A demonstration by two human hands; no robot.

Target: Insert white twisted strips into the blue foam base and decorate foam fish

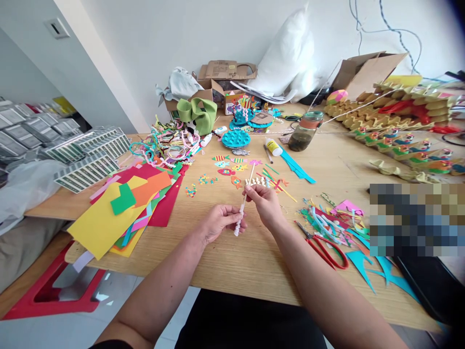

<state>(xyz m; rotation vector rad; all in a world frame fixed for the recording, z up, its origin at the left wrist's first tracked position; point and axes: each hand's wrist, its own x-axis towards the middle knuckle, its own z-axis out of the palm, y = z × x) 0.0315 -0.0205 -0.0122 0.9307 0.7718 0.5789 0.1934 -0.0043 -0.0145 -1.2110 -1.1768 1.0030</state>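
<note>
A thin, pale stick (252,172) slants upward between my hands, above the table's middle. Around its lower end winds a white fuzzy strip in a spiral, which looks like a pipe cleaner (238,227). My left hand (224,221) pinches the wound part between thumb and fingers. Higher up, my right hand (264,201) grips the stick with its fingertips. Just beyond lie small white coiled pieces (258,181), partly behind the right hand, and several decorated paper fish (226,172). Small coloured paper dots (191,190) are scattered to the left.
Coloured paper sheets (96,223) spread at the left, with a pile of pipe cleaners (170,140) behind. Red-handled scissors (329,252) and paper scraps (358,266) lie right of my right arm. Farther back stand a glue bottle (273,147), a jar (305,133) and a blue paint-tray-like piece (236,139).
</note>
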